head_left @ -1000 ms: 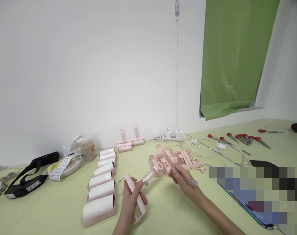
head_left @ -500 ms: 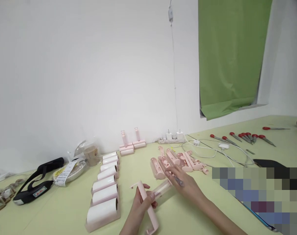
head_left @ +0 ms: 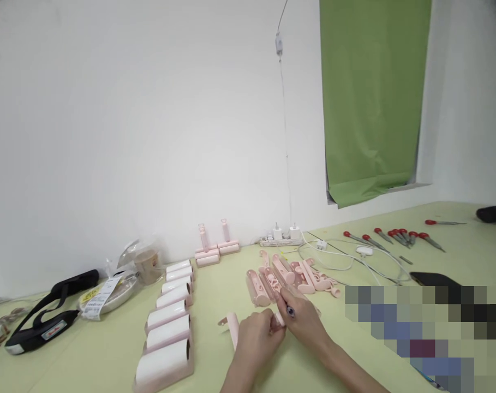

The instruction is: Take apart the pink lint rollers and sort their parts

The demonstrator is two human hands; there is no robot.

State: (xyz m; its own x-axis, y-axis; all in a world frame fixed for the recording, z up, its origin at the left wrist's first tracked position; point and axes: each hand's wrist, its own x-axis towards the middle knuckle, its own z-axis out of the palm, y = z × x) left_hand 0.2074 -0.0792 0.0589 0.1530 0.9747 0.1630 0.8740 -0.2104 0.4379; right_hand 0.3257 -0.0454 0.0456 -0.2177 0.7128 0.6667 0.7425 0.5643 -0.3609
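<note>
My left hand (head_left: 258,335) is closed around a pink lint roller frame (head_left: 233,326), whose curved end sticks out to the left. Right beside it, my right hand (head_left: 303,319) grips the lint roller's handle (head_left: 277,321), of which only a small pink part shows between the hands. A slim tool with a round dark end (head_left: 291,311) is tucked in my right hand; its kind is hidden. Just beyond the fingers lie several pink lint roller casings and small parts (head_left: 286,270).
On the left runs a row of white adhesive rolls in pink cases (head_left: 166,360). Assembled lint rollers (head_left: 209,254) stand by the wall. A power strip (head_left: 280,240), white cables and red-handled tools (head_left: 399,236) lie at the back right. A black strap (head_left: 47,327) and bagged items (head_left: 108,292) lie far left.
My left hand has turned over and moved right, up against my right hand. The clear handle between them is now mostly covered. The view has shifted slightly.
</note>
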